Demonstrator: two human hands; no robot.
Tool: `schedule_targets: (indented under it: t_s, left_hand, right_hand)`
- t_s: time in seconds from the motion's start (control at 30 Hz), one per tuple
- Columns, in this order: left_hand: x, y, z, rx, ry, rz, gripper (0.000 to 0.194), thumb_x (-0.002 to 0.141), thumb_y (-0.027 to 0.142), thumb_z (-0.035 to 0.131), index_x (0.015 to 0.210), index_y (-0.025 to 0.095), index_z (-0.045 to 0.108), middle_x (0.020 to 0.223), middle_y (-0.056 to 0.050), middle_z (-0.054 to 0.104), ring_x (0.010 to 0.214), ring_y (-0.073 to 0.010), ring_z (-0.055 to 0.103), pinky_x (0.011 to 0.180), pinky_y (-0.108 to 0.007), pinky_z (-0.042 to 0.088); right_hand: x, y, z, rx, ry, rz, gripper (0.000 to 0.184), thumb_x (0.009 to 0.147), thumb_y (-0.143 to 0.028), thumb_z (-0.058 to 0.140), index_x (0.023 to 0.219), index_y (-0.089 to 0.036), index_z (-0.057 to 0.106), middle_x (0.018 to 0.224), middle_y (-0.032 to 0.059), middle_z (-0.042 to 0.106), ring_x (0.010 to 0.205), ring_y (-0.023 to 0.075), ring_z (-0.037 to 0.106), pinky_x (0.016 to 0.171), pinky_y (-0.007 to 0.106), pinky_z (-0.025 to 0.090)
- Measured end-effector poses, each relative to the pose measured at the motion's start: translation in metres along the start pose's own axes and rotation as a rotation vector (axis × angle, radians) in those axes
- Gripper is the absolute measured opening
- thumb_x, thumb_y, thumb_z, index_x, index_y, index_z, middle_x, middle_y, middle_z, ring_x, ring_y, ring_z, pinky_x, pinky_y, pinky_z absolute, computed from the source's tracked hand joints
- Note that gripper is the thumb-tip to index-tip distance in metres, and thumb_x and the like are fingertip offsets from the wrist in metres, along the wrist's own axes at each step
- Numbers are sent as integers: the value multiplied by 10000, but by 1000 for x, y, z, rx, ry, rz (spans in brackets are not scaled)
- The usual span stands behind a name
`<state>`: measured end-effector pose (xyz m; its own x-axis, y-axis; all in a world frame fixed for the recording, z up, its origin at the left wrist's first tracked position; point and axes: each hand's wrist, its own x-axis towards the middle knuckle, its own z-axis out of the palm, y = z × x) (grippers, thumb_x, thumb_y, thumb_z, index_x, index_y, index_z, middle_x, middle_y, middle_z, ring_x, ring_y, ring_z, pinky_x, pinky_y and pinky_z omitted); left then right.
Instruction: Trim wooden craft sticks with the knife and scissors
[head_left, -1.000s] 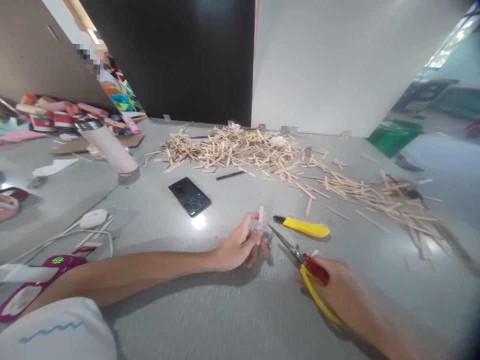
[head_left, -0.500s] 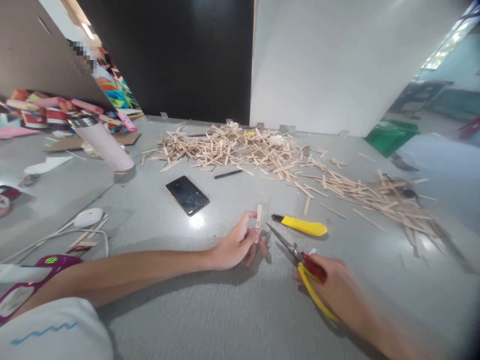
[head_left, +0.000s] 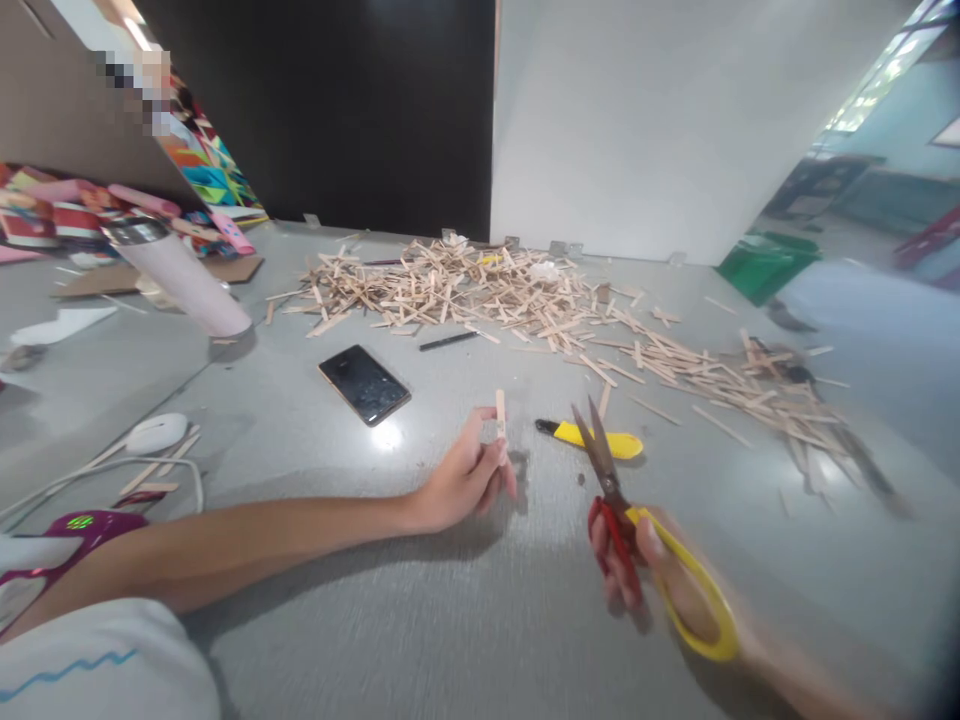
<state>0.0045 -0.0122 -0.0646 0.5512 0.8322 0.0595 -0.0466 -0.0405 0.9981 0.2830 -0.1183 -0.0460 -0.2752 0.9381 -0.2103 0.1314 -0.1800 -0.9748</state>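
Pinched upright between the fingers of my left hand [head_left: 465,468] is a short wooden stick [head_left: 501,412]. My right hand [head_left: 637,560] grips a pair of scissors [head_left: 611,480] by its red and yellow handles, the blades slightly apart and pointing away from me. The scissors' tips overlap, in view, a yellow utility knife [head_left: 619,444] that lies on the table. A gap separates the blades from the stick. Farther back spreads a large heap of wooden sticks [head_left: 450,290], trailing off to the right.
On the grey table [head_left: 420,630] a phone [head_left: 365,384] and a black pen [head_left: 448,341] lie left of centre. A pale tumbler [head_left: 184,280] stands at the left, with a white mouse [head_left: 156,433] nearer. Black and white panels rise behind; a green bin [head_left: 769,266] is at right.
My right hand has turned the scissors so the blades point away rather than toward the stick, and they have opened. My left hand still holds the stick; the whole view has shifted slightly.
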Motion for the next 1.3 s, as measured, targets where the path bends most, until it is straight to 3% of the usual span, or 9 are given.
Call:
schedule_targets:
  t_s: [0.1, 0.2, 0.47, 0.77, 1.3]
  left_hand:
    - [-2, 0, 1, 25, -19, 2, 418, 1187, 588, 390, 1384, 230, 306, 733, 52, 693, 392, -78, 454, 407, -185, 331]
    - [-5, 2, 2, 53, -30, 14, 450, 1185, 584, 398, 1428, 220, 292, 737, 55, 685, 410, -77, 452, 429, -183, 353]
    - [-8, 7, 3, 114, -41, 11, 514, 1184, 586, 402, 1496, 187, 316, 698, 59, 667, 430, -94, 451, 453, -195, 387]
    - [-9, 10, 4, 186, -55, 42, 464, 1193, 531, 405, 1488, 178, 347, 669, 69, 650, 448, -96, 459, 479, -207, 390]
    - [-9, 9, 4, 195, -64, 68, 477, 1188, 541, 429, 1489, 181, 344, 659, 70, 645, 468, -110, 489, 499, -217, 404]
  right_hand:
    - [1, -3, 10, 157, -159, 89, 768, 996, -921, 426, 867, -211, 687, 529, -30, 522, 399, 148, 486, 539, 328, 600]
    - [0, -4, 16, 183, -229, 175, 794, 973, -944, 423, 804, -207, 664, 440, -25, 513, 350, 140, 472, 441, 259, 518]
    - [0, -5, 23, 157, -259, 270, 824, 936, -966, 452, 687, -200, 628, 371, -16, 491, 298, 140, 497, 337, 197, 361]
    - [-2, -2, 23, 184, -276, 290, 822, 944, -953, 465, 708, -189, 656, 358, -28, 479, 297, 136, 482, 357, 212, 425]
    - [-1, -6, 22, 167, -302, 255, 823, 971, -941, 444, 680, -195, 635, 354, -27, 485, 301, 148, 513, 338, 215, 345]
